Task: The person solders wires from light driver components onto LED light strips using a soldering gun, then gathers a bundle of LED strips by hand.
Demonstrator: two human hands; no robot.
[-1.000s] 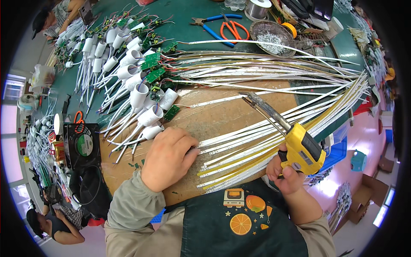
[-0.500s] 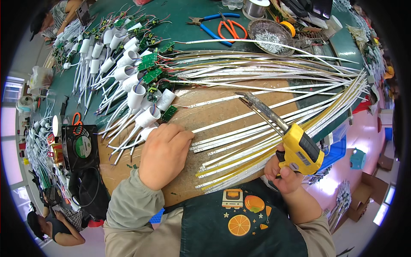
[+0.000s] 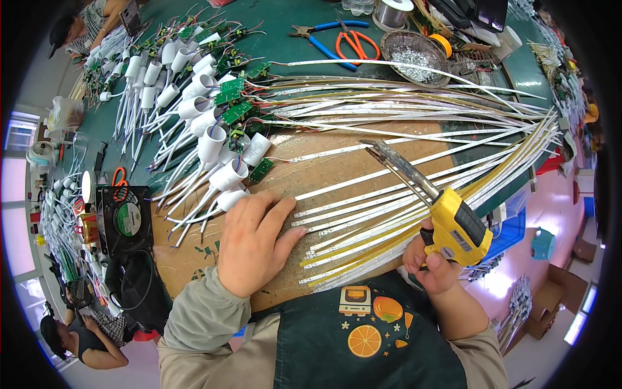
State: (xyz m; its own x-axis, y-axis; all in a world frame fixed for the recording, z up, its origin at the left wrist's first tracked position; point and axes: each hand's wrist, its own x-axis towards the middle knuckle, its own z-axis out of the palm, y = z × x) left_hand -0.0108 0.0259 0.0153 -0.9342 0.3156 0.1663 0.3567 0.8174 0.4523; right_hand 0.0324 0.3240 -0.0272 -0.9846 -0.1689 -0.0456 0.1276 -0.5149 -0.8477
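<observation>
My right hand [image 3: 433,264] grips a yellow and black soldering gun [image 3: 461,227] by its handle, its metal tip pointing up and left over the LED strips. My left hand [image 3: 254,245] lies palm down on the brown board, fingers apart, with the thumb stretched out to the near ends of the white LED strips [image 3: 363,206]. Its fingertips are partly hidden. Just beyond it is a pile of white plastic cylinders [image 3: 229,175] with white cables, some joined by wires to green circuit boards [image 3: 236,113]. From several of these boards, other LED strips [image 3: 389,107] run right.
Blue-handled pliers [image 3: 330,42], orange-handled cutters [image 3: 356,48], a solder spool [image 3: 392,14] and a round dish of metal bits [image 3: 414,58] lie at the far side. A black fan [image 3: 124,222] stands at left. Two other people are at the left edge.
My left hand has moved slightly right, and its thumb has spread out to the strip ends. My right hand and the soldering gun are nearly unmoved.
</observation>
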